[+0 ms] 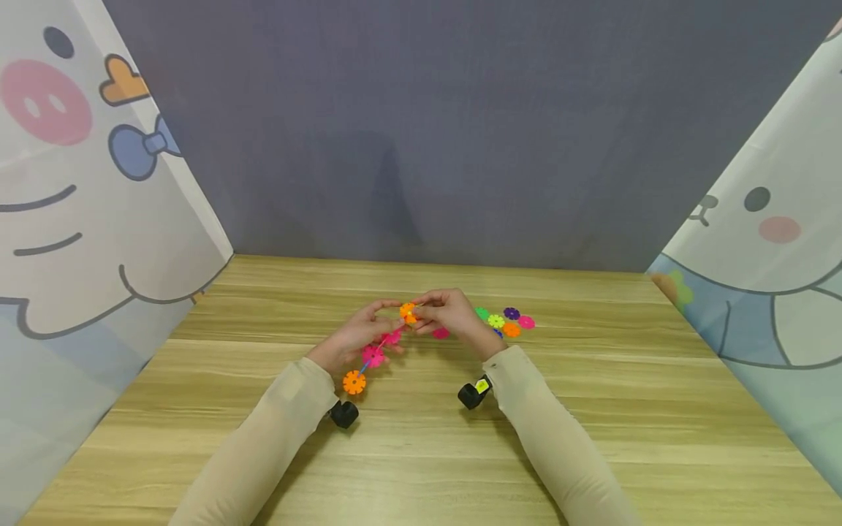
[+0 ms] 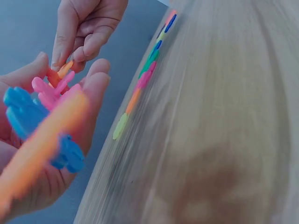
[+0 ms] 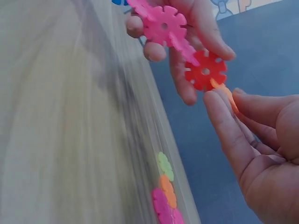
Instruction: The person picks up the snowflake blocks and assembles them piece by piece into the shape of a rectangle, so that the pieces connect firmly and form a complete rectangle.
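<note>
A chain of interlocking slotted plastic discs, in pink, blue and orange, runs through my left hand [image 1: 355, 336]. Its lower end is an orange disc [image 1: 354, 382] hanging past the palm, with a pink disc [image 1: 373, 356] above it. In the right wrist view, the left thumb and fingers hold the chain near a red-orange disc [image 3: 205, 71], next to a pink disc [image 3: 164, 25]. My right hand [image 1: 454, 313] pinches a light orange disc [image 3: 225, 94] edge-on against the red-orange one. A blue disc [image 2: 23, 112] shows close up in the left wrist view.
Loose discs lie on the wooden table [image 1: 421, 453] beyond and right of the right hand, among them a purple disc [image 1: 511, 313], an orange disc [image 1: 511, 330] and a yellow-green disc [image 1: 496, 321]. A grey panel [image 1: 421, 146] stands behind the table, with cartoon-printed cloth at both sides.
</note>
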`<state>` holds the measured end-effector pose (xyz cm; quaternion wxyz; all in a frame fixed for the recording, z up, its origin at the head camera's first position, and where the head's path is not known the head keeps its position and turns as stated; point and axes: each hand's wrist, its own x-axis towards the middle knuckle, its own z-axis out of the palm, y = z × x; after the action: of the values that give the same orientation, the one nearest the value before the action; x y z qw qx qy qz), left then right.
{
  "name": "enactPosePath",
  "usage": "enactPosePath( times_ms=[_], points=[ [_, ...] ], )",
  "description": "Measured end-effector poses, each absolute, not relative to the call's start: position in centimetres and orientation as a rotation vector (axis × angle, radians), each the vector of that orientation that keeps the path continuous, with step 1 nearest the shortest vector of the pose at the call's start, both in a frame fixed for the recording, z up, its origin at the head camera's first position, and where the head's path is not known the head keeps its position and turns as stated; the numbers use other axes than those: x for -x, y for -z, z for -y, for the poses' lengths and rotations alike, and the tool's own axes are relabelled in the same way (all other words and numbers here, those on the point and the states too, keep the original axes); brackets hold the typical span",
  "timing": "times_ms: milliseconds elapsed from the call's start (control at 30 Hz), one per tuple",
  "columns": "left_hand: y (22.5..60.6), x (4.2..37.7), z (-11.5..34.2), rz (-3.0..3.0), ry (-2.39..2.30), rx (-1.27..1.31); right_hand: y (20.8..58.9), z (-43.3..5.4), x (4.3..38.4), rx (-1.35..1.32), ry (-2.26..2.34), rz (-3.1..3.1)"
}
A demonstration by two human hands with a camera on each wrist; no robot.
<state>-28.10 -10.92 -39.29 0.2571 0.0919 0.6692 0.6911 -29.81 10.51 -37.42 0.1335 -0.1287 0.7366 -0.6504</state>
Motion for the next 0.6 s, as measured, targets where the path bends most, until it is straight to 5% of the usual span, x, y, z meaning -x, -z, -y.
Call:
enactPosePath(
  times_ms=[600],
  points=[
    [39.2,27.9,11.7,-1.816,-1.976,-0.255,38.0,-11.0,31.5,0.262,1.863,-2.197]
  ],
)
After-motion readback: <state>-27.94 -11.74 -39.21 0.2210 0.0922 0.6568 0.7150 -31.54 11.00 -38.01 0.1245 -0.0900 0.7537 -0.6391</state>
